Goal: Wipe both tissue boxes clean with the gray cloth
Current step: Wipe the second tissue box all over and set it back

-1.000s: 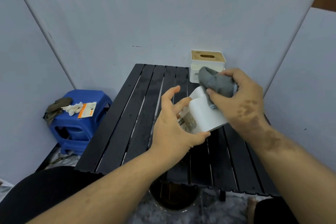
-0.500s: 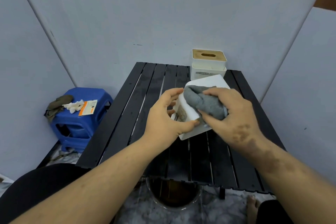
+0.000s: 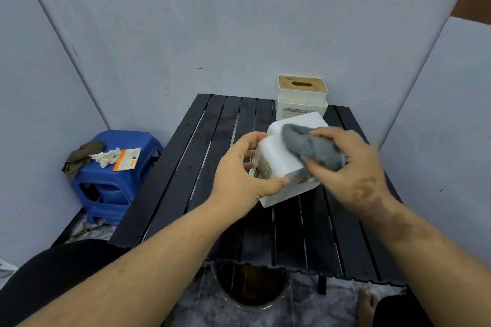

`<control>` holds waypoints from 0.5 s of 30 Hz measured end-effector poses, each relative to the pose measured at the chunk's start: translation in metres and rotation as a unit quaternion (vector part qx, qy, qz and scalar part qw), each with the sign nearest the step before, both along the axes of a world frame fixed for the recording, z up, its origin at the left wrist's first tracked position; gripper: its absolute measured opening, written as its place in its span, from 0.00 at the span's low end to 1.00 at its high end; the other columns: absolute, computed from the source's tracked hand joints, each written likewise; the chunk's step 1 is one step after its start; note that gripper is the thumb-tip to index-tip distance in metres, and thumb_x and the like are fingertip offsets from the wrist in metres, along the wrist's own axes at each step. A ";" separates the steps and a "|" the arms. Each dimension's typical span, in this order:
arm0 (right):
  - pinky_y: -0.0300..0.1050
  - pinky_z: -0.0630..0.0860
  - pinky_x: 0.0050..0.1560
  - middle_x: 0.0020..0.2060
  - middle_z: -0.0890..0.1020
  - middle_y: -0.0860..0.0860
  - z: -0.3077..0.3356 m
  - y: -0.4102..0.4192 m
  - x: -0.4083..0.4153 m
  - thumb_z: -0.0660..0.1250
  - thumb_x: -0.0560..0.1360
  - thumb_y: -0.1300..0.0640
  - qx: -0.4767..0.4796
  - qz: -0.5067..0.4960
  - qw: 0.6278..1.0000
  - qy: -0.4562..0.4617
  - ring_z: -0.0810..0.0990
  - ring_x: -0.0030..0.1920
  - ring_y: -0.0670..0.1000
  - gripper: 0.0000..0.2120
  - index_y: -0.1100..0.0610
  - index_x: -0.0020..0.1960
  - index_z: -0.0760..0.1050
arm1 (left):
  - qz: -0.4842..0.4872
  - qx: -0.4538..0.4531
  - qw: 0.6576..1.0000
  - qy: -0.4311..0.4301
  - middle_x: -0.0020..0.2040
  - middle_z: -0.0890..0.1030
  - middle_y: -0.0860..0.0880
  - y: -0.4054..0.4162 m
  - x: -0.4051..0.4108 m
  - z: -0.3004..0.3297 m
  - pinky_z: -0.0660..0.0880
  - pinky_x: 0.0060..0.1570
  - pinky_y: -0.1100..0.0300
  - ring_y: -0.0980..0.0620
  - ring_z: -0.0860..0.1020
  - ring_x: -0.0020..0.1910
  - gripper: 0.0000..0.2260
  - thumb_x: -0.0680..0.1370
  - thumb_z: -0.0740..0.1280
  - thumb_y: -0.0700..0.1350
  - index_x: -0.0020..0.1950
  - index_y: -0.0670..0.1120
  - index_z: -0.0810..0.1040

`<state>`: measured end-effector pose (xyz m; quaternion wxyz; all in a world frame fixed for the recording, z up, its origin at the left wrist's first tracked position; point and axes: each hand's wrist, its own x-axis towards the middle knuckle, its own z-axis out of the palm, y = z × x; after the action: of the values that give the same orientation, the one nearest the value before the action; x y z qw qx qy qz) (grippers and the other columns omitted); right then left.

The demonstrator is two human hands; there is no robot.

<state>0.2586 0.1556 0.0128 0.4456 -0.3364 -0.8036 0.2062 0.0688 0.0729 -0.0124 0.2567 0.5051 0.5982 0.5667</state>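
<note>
A plain white tissue box (image 3: 276,159) is held tilted above the black slatted table (image 3: 186,167). My left hand (image 3: 239,175) grips its left end, thumb on the near side and fingers on the far side. The bunched gray cloth (image 3: 310,148) lies on the box's upper face, and my right hand (image 3: 350,164) grips it and presses it there. A second white tissue box (image 3: 301,102) with a wooden slotted lid stands upright at the table's far edge, just behind the held one.
A blue plastic stool (image 3: 111,180) stands left of the table with a dark rag, a white crumpled bit and an orange-and-white card on it. White panels wall in the space. A round dark bin (image 3: 249,287) sits under the near edge.
The held box has come down and nearer, and its broad face now points up. My right hand with the cloth has slid from the box's far top corner down across that face.
</note>
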 end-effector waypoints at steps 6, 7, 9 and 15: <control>0.46 0.80 0.48 0.46 0.75 0.46 0.002 -0.010 -0.007 0.77 0.69 0.56 0.001 -0.051 0.999 -0.017 0.77 0.48 0.48 0.19 0.48 0.58 0.78 | 0.002 0.013 1.000 0.004 0.53 0.79 0.66 -0.003 0.005 0.001 0.76 0.48 0.71 0.62 0.77 0.54 0.32 0.63 0.84 0.39 0.55 0.68 0.75; 0.42 0.78 0.48 0.46 0.75 0.43 0.004 -0.020 -0.012 0.78 0.68 0.57 0.020 -0.012 0.999 -0.030 0.77 0.48 0.48 0.21 0.49 0.59 0.79 | -0.001 0.018 1.000 0.007 0.53 0.80 0.66 -0.004 0.006 0.002 0.76 0.48 0.71 0.62 0.77 0.54 0.32 0.64 0.84 0.39 0.55 0.67 0.75; 0.37 0.76 0.48 0.45 0.75 0.40 0.004 -0.018 -0.012 0.79 0.66 0.58 0.044 0.023 0.998 -0.046 0.77 0.47 0.46 0.22 0.44 0.56 0.79 | -0.007 0.020 1.000 0.023 0.54 0.80 0.62 -0.006 0.008 0.003 0.76 0.50 0.70 0.61 0.77 0.56 0.32 0.64 0.84 0.39 0.55 0.67 0.75; 0.41 0.80 0.48 0.46 0.81 0.48 0.012 0.031 0.015 0.77 0.70 0.54 -0.059 -0.157 0.985 0.041 0.80 0.48 0.51 0.15 0.47 0.54 0.78 | -0.001 -0.016 0.996 0.084 0.61 0.76 0.58 -0.012 0.013 0.002 0.74 0.58 0.64 0.58 0.73 0.61 0.35 0.63 0.84 0.43 0.64 0.62 0.74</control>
<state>0.2740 0.1861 0.0253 0.4842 -0.4756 -0.7082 0.1946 0.0815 0.0610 -0.0108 0.2139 0.5472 0.6265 0.5121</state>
